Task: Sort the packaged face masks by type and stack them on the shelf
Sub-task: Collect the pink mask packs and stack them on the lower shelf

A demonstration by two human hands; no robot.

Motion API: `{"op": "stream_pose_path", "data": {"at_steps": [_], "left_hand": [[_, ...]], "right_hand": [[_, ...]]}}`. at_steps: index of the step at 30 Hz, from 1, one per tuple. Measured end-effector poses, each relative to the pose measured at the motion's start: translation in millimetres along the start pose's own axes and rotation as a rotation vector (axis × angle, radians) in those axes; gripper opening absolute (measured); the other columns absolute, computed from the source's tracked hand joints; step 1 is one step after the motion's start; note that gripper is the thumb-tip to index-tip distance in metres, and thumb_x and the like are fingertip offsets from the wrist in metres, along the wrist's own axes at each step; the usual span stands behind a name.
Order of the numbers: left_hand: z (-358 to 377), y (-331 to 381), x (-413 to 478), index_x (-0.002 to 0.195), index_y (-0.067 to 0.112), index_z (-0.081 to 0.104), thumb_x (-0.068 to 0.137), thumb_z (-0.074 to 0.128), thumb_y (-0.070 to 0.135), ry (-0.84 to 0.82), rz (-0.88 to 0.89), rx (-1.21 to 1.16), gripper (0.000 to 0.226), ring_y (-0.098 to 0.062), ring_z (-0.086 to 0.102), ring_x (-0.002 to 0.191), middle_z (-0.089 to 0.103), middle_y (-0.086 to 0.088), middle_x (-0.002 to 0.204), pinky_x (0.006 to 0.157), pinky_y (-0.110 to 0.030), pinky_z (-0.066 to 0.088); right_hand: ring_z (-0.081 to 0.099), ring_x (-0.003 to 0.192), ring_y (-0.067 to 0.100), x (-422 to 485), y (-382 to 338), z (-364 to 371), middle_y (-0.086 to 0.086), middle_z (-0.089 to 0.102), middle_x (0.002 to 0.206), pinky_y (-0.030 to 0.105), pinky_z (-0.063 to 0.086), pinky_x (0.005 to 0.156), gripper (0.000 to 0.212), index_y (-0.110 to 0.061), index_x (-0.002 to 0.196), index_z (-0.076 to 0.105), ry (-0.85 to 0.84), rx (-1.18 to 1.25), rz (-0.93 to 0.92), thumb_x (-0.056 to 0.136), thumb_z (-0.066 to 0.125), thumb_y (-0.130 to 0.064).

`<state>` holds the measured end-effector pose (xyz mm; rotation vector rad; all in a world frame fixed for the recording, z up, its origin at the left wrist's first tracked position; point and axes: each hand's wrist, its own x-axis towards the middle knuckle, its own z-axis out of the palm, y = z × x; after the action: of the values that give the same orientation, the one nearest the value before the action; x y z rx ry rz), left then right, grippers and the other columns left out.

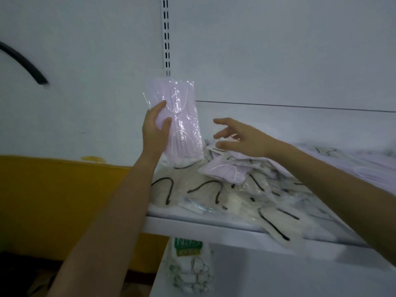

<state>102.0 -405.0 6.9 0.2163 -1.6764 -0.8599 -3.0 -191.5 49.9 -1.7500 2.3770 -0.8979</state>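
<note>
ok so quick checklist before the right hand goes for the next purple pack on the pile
1. Left hand grip on the lilac pleated mask pack in clear plastic: ok, pinched at its left edge, upright.
2. Right hand free: ok, fingers spread, holding nothing.
3. Second lilac pack reachable: ok, lies on top of the pile, just below the right hand.
4. Types separated on the white shelf: not ok, lilac packs lie mixed with cream masks with black ear loops.
5. Cream pack at the shelf's front edge secure: cannot tell, blurred.
</note>
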Motion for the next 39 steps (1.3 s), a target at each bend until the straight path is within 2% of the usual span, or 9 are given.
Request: {"op": "stream_pose_path", "data": {"at_steps": [4,8,11,14,17,23,30,36,39], "left_hand": [[1,14,9,0.127,-0.002,0.050,0.088,0.053,-0.004,0.074,-0.010,0.027,0.040,-0.012,0.045,0.118,0.052,-0.010,0.126,0.097,-0.002,0.029],[-18,33,15,0.128,-0.002,0.050,0.087,0.053,-0.005,0.025,-0.027,0.068,0.042,-0.017,0.045,0.124,0.051,-0.012,0.132,0.102,-0.011,0.031],[-35,46,-3,0.130,0.003,0.050,0.088,0.053,-0.004,-0.039,-0.062,0.070,0.043,-0.008,0.044,0.119,0.050,-0.003,0.130,0.096,-0.004,0.032],[-40,54,-26,0.129,0.007,0.051,0.088,0.054,-0.003,-0.073,-0.104,0.066,0.043,-0.006,0.045,0.116,0.051,0.000,0.128,0.095,-0.007,0.035],[-36,60,-47,0.130,0.009,0.051,0.088,0.053,-0.001,-0.082,-0.125,0.095,0.043,-0.010,0.045,0.119,0.051,-0.003,0.132,0.099,-0.012,0.033],[-40,68,-75,0.131,0.011,0.050,0.090,0.052,0.002,-0.060,-0.157,0.105,0.042,-0.010,0.044,0.122,0.049,-0.001,0.135,0.101,-0.016,0.033],[-43,92,-92,0.130,0.007,0.050,0.090,0.052,-0.001,0.004,-0.055,0.072,0.041,-0.004,0.042,0.116,0.048,0.002,0.126,0.093,0.004,0.027],[-40,130,-108,0.131,0.008,0.048,0.091,0.051,0.003,0.132,0.029,0.071,0.040,-0.006,0.042,0.117,0.049,-0.003,0.126,0.095,0.001,0.028],[-27,167,-126,0.132,0.013,0.048,0.095,0.052,0.015,-0.010,-0.037,-0.041,0.037,-0.002,0.042,0.119,0.046,0.008,0.125,0.101,-0.007,0.031]], "right_hand": [[0.050,0.119,0.002,-47,0,24,-0.019,0.056,0.126,0.020,0.038,0.100,0.052,-0.031,0.143,0.027,-0.350,-0.158,-0.010,0.096,0.048,-0.031],[0.050,0.117,-0.003,-82,-3,26,-0.020,0.059,0.122,0.012,0.036,0.101,0.044,-0.032,0.135,0.039,-0.347,-0.047,-0.080,0.097,0.048,-0.013],[0.058,0.099,-0.008,-100,-5,20,-0.020,0.067,0.099,0.015,0.043,0.091,0.041,-0.039,0.120,0.047,-0.200,0.115,-0.037,0.092,0.054,-0.010],[0.056,0.082,0.000,-97,-4,15,-0.011,0.061,0.096,0.021,0.041,0.076,0.040,-0.028,0.124,0.051,0.064,-0.051,0.197,0.086,0.064,-0.032],[0.048,0.093,0.012,-94,-5,19,0.001,0.056,0.117,0.023,0.036,0.081,0.068,-0.019,0.137,0.038,-0.007,-0.191,0.436,0.081,0.064,-0.048],[0.049,0.120,0.026,-102,-8,15,0.009,0.050,0.133,0.029,0.037,0.090,0.084,-0.017,0.144,0.026,0.018,-0.132,0.533,0.077,0.074,-0.034],[0.052,0.086,0.018,-149,-2,3,0.005,0.052,0.113,0.024,0.040,0.076,0.063,-0.028,0.134,0.042,0.303,0.182,0.396,0.082,0.062,0.002],[0.055,0.083,0.013,-201,-15,-8,-0.011,0.059,0.095,0.022,0.048,0.074,0.051,-0.040,0.104,0.058,0.655,0.504,0.053,0.085,0.055,0.008],[0.045,0.065,0.011,-216,-31,1,-0.007,0.048,0.076,0.016,0.042,0.059,0.045,-0.035,0.103,0.062,0.699,0.660,0.014,0.086,0.056,0.006]]}}
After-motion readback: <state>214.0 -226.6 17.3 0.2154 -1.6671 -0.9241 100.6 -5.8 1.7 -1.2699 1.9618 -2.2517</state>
